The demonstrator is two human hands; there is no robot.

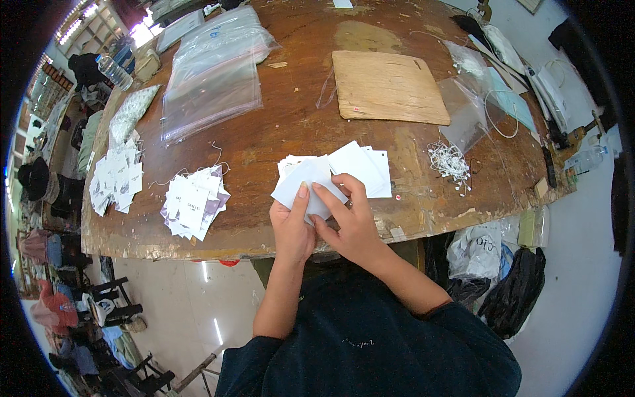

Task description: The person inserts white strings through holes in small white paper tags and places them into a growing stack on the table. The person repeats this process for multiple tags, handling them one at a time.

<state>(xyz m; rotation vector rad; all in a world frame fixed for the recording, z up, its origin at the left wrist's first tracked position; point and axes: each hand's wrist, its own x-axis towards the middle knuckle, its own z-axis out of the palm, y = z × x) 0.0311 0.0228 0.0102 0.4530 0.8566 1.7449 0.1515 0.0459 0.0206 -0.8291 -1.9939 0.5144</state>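
Observation:
A few white card tags (305, 188) are pinched between my two hands, just over the near edge of the table. My left hand (293, 228) grips them from below, thumb on the face. My right hand (349, 215) closes on their right side with thumb and fingers. Behind them lie more white cards (357, 165), some with a small dark hole. To the left sits a pile of printed tags (194, 204) with white strings on it. Farther left is another heap of small white tags (118, 177). White string loops (450, 162) lie bunched on the right.
Clear plastic bags (215, 92) are stacked at the back left, near a packed bag (134, 114) and a water bottle (114, 71). A wooden board (390, 87) lies at centre right. Black and white bags (512, 291) sit below the table at right.

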